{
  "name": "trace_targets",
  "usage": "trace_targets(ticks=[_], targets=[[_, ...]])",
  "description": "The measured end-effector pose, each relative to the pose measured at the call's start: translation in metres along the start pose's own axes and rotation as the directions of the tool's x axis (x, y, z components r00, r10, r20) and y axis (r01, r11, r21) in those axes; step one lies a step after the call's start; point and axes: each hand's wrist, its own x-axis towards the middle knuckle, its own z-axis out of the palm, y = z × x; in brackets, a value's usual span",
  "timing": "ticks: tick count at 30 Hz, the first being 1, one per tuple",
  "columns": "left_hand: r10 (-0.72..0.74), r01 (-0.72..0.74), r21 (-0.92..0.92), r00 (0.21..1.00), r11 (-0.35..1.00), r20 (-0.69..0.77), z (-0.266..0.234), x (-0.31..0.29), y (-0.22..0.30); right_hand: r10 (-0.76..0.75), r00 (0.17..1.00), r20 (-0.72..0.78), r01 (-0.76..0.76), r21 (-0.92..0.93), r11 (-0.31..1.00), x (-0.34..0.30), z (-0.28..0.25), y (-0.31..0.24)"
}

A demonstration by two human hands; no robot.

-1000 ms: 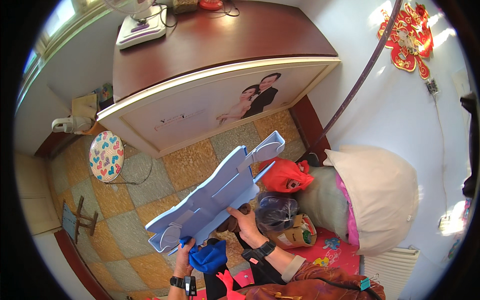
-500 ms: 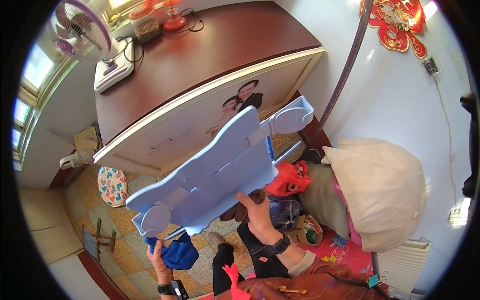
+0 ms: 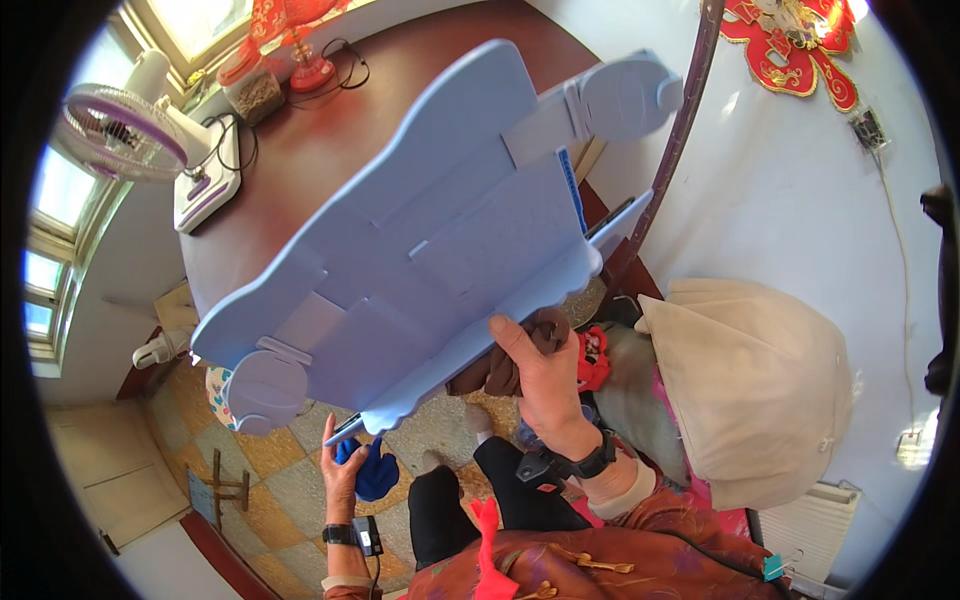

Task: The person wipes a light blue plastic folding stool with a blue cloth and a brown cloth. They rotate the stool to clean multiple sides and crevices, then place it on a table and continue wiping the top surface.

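A light-blue panel (image 3: 450, 235) hangs tilted in mid-air between the wearer and the tabletop (image 3: 330, 140), covering much of its front edge in this view. The right hand (image 3: 552, 390) grips the panel's scalloped lower edge, thumb on the front face and the other fingers curled round a bunched brown cloth (image 3: 488, 372) beneath. The left hand (image 3: 340, 475) is at the panel's lower left corner: its fingers pinch a hanging blue cloth (image 3: 372, 472), the forefinger raised alongside the corner; whether they also bear its weight, I cannot tell.

The step in hand appears to be holding the panel up and steadying it with both hands. A next move would call for a firm right-hand hold, the left fingers set squarely at the corner, and the blue cloth clear of the edge. Along the tabletop's left edge stands a fan (image 3: 212, 180); a jar (image 3: 252, 92) and a red lamp (image 3: 312, 72) are by its back edge.
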Motion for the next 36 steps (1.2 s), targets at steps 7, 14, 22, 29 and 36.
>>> trace_targets(ticks=[7, 14, 22, 29, 36], targets=[[0.077, -0.101, 0.181, 0.988, 0.978, 0.134, 0.048, 0.066, 0.0, -0.065, 0.994, 0.082, 0.066, -0.002, 0.998, 0.038, 0.024, -0.054], [0.205, -0.212, 0.043, 0.97, 0.976, 0.133, 0.065, 0.125, 0.036, -0.123, 0.987, 0.104, 0.124, -0.007, 0.992, 0.075, 0.062, -0.101], [0.324, -0.33, -0.009, 0.923, 0.944, 0.206, 0.058, 0.171, 0.106, -0.224, 0.961, 0.164, 0.246, -0.124, 0.961, 0.133, 0.123, -0.151], [0.31, -0.319, -0.007, 0.916, 0.948, 0.256, 0.082, 0.183, 0.166, -0.207, 0.945, 0.252, 0.255, -0.178, 0.95, 0.192, 0.147, -0.195], [0.216, -0.208, -0.058, 0.955, 0.976, 0.204, 0.121, 0.194, 0.221, -0.17, 0.936, 0.308, 0.242, -0.212, 0.947, 0.269, 0.163, -0.235]])
